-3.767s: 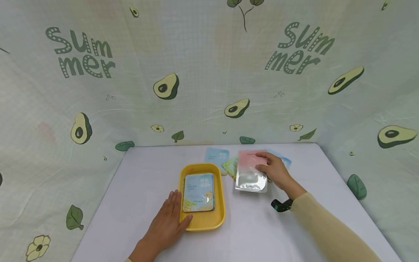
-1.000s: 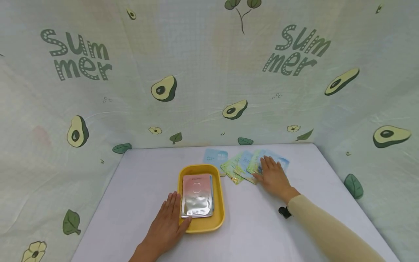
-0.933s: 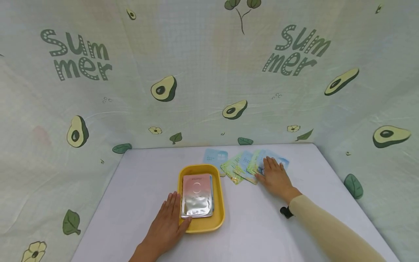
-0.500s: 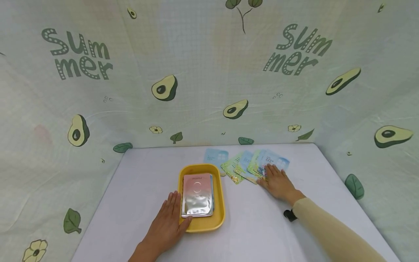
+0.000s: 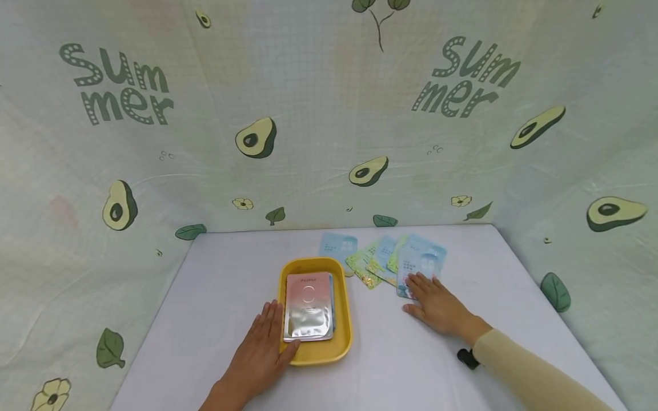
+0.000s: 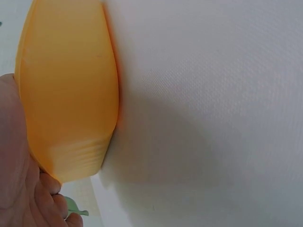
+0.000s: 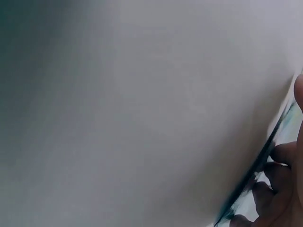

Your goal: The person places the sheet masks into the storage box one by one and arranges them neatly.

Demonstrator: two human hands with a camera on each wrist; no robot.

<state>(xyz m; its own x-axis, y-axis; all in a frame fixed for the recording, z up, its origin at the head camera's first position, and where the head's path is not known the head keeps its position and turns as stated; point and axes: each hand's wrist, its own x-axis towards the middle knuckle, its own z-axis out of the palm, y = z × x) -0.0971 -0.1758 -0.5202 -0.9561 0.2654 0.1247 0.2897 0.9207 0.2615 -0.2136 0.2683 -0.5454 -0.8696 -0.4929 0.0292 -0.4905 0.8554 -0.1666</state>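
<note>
My flat right hand (image 5: 437, 305) presses one blue packet (image 5: 420, 264).
Left hand (image 5: 262, 348) flat against one yellow tray (image 5: 315, 355); four packets (image 5: 371, 260) beside.

Blue packet under the pink packet (image 5: 308, 305): only a thin edge shows at the right side; its face is hidden.
Fanned packets (image 5: 380, 264): they overlap, so most faces are covered; print too small to read.
Blue packet (image 5: 420, 265): near end hidden under the right hand (image 5: 437, 305).
Right wrist view: blurred; fingertips (image 7: 279, 184) cut off by the edge.
Left wrist view: yellow tray (image 6: 66, 94) cut off at the top; left hand (image 6: 19, 189) only partly in frame.
Surface (image 5: 226, 285): near edge out of frame.
</note>
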